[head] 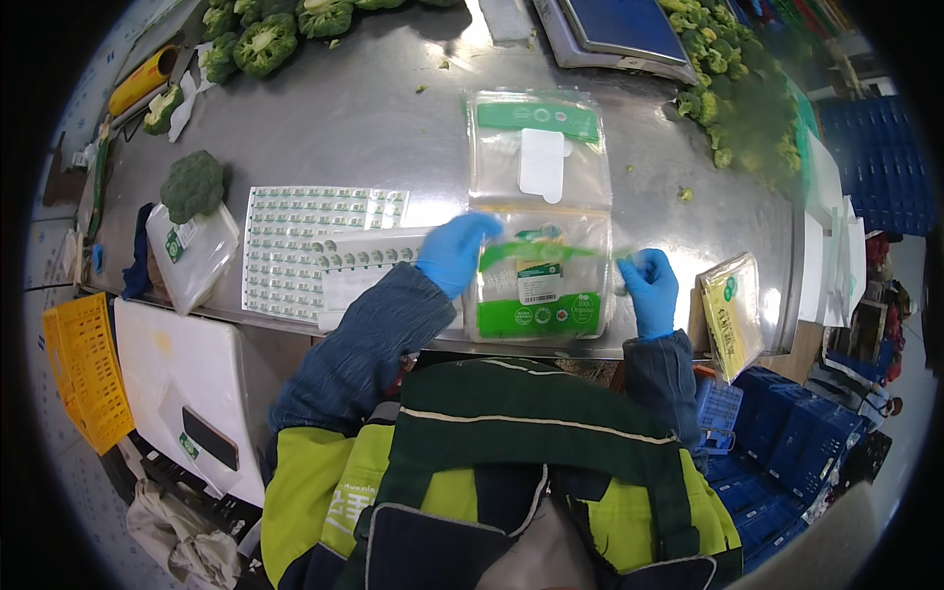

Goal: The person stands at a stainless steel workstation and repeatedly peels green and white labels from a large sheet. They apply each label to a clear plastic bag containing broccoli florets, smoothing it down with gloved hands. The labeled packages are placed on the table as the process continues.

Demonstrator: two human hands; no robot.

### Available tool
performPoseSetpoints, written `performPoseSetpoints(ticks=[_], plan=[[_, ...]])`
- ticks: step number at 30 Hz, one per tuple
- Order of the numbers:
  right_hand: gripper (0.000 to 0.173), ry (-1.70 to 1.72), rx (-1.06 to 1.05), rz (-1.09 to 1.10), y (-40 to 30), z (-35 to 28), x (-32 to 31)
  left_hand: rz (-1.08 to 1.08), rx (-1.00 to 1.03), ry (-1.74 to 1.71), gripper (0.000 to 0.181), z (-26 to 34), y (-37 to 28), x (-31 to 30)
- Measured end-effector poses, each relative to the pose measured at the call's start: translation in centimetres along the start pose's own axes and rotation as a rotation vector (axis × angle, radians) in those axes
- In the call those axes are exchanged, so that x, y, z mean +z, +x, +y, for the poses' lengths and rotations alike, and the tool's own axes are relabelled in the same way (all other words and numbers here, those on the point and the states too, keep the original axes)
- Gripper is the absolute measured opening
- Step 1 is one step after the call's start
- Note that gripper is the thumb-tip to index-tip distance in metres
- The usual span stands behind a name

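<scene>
A stack of clear plastic produce bags [544, 321] with green printed bands lies on the steel table before me, a label with a barcode on it. My left hand [457, 251], in a blue glove, is at the stack's left edge; its fingertips are blurred. My right hand [650, 291], also gloved, has thumb and fingers together at the right edge, where a blurred, clear-and-green film reaches it. A white backing paper [541, 166] lies on the stack's upper part. Sheets of small stickers [284, 251] lie left of the stack, partly under my left forearm.
A broccoli head [192, 186] rests on more clear bags [193, 258] at left. Broccoli [267, 44] lines the far edge, with more beyond a scale [627, 29]. Yellow-printed bags [730, 313] sit at the near right edge. A phone [210, 437] lies on a white lid [184, 369].
</scene>
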State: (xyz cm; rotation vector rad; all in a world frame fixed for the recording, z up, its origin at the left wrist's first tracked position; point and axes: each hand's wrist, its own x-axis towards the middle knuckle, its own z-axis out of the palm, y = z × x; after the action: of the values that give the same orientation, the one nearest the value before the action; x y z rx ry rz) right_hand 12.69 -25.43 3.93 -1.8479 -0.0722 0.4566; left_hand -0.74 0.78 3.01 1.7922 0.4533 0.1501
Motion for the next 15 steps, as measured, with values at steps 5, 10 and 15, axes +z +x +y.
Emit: performPoseSetpoints(ticks=[5,10,15], plan=[[0.023,-0.282,-0.167,-0.307,-1.3,-0.2,4.0,0.281,0.419,-0.162,0.017,1.0,-1.9,-0.8],[0.023,-0.642,-0.337,-0.253,-0.9,0.6,5.9,-0.308,0.349,0.514,0.022,-1.4,-1.2,0.2],[0.018,-0.573,-0.259,-0.101,-0.5,0.9,3.9,-0.363,0.336,0.724,0.014,-2.7,-0.4,0.9]])
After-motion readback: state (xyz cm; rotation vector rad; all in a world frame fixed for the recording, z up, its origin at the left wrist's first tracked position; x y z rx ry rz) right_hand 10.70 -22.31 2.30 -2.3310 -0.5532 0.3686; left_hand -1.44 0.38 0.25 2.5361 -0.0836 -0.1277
